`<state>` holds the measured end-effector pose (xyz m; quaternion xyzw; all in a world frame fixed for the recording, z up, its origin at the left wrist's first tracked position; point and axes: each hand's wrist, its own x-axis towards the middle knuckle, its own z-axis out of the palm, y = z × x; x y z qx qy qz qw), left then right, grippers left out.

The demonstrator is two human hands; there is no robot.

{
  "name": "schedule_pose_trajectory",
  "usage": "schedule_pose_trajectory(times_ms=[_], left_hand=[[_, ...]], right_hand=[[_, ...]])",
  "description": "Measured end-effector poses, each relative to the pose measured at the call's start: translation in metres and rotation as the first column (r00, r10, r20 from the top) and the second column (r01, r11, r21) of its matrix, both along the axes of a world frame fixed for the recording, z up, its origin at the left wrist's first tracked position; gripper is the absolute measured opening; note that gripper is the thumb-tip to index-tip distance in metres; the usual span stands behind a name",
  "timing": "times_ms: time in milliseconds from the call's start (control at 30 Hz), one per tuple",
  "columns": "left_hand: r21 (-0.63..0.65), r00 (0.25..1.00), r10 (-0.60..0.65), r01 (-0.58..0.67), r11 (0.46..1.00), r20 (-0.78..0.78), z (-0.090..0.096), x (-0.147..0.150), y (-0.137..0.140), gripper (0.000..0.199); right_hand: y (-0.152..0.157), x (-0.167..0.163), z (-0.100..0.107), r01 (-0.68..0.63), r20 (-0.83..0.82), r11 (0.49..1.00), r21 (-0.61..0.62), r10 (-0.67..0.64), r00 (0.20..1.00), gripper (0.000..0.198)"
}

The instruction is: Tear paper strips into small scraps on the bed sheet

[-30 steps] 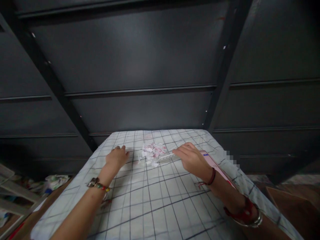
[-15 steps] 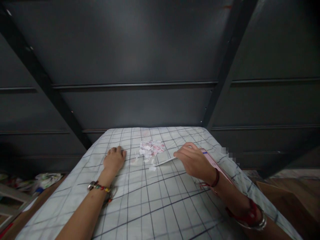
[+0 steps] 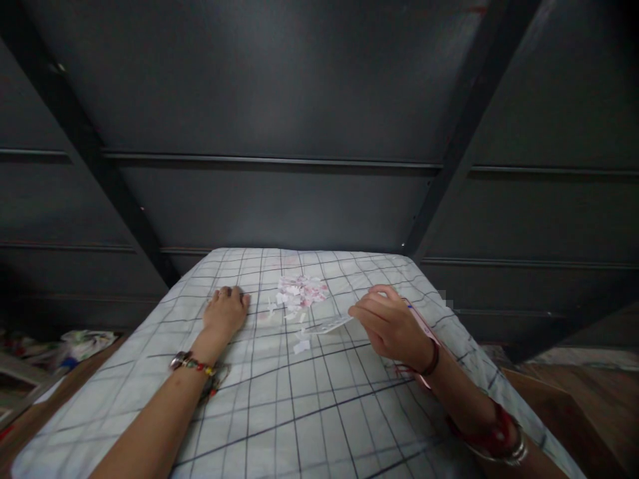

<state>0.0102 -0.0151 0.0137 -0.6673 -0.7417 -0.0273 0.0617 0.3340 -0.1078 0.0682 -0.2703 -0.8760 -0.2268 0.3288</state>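
Note:
My left hand [image 3: 225, 311] lies palm down on the checked cloth [image 3: 269, 406], fingers resting on it, with nothing visible in it. My right hand [image 3: 383, 320] pinches one end of a thin, flat white strip [image 3: 329, 326] with faint grey marks; whether it is paper or plastic I cannot tell. The strip points left, its far end close to a loose white paper scrap [image 3: 301, 346]. Just beyond that end lies a small heap of torn paper scraps [image 3: 300, 291], white with pink patches. A pink phone-like object [image 3: 423, 324] lies partly hidden under my right wrist.
A dark metal panel wall [image 3: 279, 206] rises behind the cloth-covered surface. On the floor to the right stands a brown cardboard box [image 3: 564, 412]. A pale frame [image 3: 24, 386] and a crumpled patterned cloth or bag [image 3: 90, 344] are at the left.
The strip in my right hand has tilted, so more of its flat face shows. A paper scrap by its far end has shifted slightly nearer me. My left hand stays in place.

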Motion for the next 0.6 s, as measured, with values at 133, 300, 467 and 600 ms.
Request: schedule_pose_trajectory(times_ms=[133, 300, 467, 600], left_hand=[[-0.003, 1.0, -0.015, 0.015, 1.0, 0.003, 0.0, -0.0004, 0.0, 0.051], [-0.006, 1.0, -0.024, 0.024, 1.0, 0.016, 0.0001, -0.0003, -0.0001, 0.051], [-0.002, 1.0, -0.021, 0.021, 1.0, 0.021, -0.0016, -0.0014, 0.0003, 0.05], [-0.001, 0.999, -0.03, 0.03, 1.0, 0.034, -0.0018, -0.0019, 0.0007, 0.05]], right_hand=[[-0.0037, 0.0023, 0.002, -0.088, -0.044, 0.996, -0.023, 0.087, 0.995, 0.026], [-0.0039, -0.0014, 0.0021, -0.051, -0.075, 0.999, -0.001, 0.051, 0.996, 0.03], [-0.0038, -0.0019, 0.0032, -0.08, -0.036, 0.996, -0.042, 0.078, 0.996, 0.025], [-0.0056, 0.0013, 0.004, -0.114, -0.084, 0.993, -0.017, 0.112, 0.99, 0.024]])
